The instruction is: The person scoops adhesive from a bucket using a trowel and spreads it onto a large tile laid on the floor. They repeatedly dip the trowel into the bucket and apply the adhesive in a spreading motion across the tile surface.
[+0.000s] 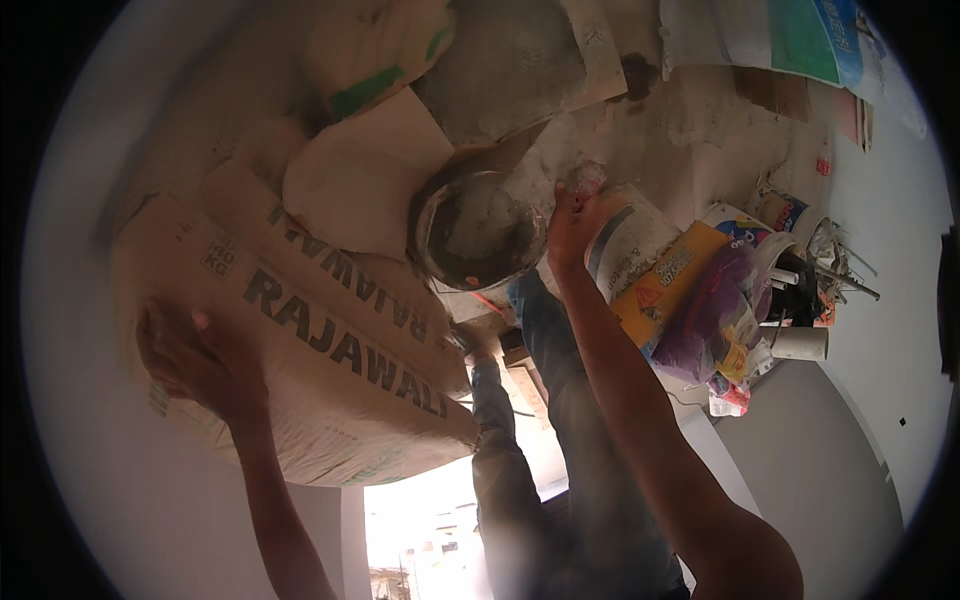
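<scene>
My left hand (205, 365) lies over the end of a large brown paper sack (330, 420) at the left, fingers resting on its surface and thumb apart. To the right, my right hand (573, 225) is closed beside the rim of a round dark bucket (425, 255). What it grips cannot be made out; a pale, hazy shape lies just beyond the fingers. Inside the bucket is grey powdery material (480, 220). The bucket stands between the sack and my right forearm.
More sacks and a grey, dusty sheet (510, 80) lie beyond the bucket. At right are a yellow bag (660, 275), a purple plastic bag (705, 310), tubs and a white pipe (800, 343). My legs and feet stand close below the bucket.
</scene>
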Available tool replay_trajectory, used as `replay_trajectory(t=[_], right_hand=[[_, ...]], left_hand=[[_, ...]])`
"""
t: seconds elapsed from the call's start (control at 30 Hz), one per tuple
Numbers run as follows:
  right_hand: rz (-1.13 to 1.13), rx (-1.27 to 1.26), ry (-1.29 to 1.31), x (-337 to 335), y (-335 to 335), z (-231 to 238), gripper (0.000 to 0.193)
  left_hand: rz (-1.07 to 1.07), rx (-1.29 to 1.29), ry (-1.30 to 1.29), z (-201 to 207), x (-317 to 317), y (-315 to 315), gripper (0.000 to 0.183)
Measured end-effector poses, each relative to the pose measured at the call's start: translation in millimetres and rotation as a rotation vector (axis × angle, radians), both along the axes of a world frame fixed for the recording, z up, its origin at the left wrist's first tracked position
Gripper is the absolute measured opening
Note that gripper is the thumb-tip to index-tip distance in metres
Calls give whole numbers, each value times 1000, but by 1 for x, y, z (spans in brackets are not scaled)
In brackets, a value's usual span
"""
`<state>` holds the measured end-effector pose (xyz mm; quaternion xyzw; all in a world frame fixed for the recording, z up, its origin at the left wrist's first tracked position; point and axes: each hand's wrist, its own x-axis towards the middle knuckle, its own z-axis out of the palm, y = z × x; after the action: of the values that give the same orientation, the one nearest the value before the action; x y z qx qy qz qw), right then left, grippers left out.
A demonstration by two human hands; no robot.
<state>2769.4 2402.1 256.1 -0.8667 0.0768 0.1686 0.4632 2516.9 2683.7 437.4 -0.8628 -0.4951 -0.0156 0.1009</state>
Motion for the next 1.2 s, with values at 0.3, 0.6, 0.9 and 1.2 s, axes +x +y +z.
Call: replay_trajectory(t=[0.3,0.6,0.9,1.2], right_hand=[[633,-634,-28,231,133,-167,64],[925,-567,12,132,187,-179,43],[1030,-419,-343,115,190,-216,38],[1182,-430,367,162,200,-204,56]], left_hand=[[43,-47,36,0,4,3,66],[23,23,136,5,-3,1,64],[-92,48,161,5,-15,12,59],[-44,42,141,7,-13,8,59]])
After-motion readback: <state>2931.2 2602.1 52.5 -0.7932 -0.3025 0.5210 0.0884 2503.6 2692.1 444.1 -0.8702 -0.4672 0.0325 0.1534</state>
